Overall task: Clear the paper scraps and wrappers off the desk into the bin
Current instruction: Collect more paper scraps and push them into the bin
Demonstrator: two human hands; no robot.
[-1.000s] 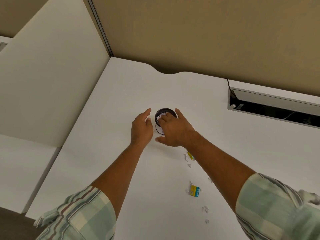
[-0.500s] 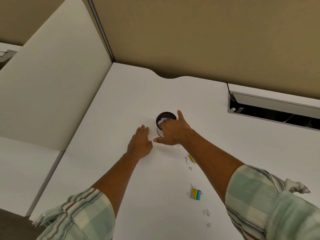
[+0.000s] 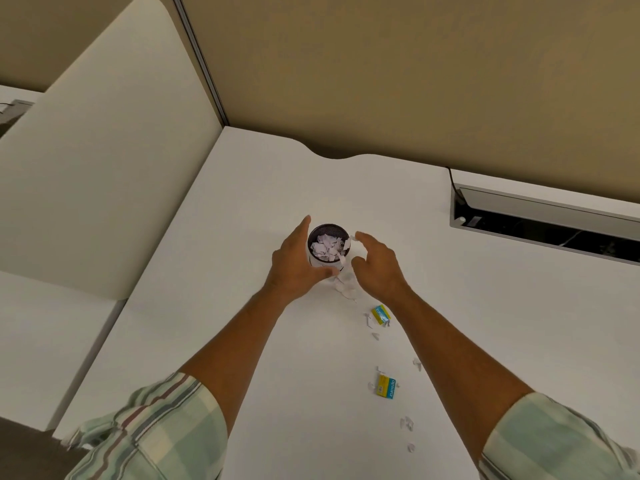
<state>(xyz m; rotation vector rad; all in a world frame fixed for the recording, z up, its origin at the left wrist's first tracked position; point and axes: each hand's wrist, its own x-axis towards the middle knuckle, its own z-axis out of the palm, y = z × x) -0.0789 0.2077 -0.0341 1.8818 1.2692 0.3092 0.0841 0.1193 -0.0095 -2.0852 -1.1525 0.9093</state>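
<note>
Our left hand (image 3: 294, 268) cups the bin (image 3: 327, 249); right hand (image 3: 375, 263) open, empty | bin stuffed, scraps (image 3: 346, 285) at its base, wrappers (image 3: 381, 314) nearer us | risk: overfilling spills more onto desk (image 3: 242, 188).

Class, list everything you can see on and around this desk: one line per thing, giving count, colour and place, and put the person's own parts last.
desk: one, white, fills the middle of the view.
bin: one, small, dark rim, centre of the desk, full of white paper.
paper scraps: many, white, strewn from the bin's base toward the near right edge.
wrappers: two, yellow and blue, right of centre, one nearer the bin.
cable tray: one, grey, open slot at the desk's far right.
partition: one, cream, left of the desk.
left hand: one, against the bin's left side.
right hand: one, open, just right of the bin.
sleeves: two, pale green check, bottom corners.
</note>
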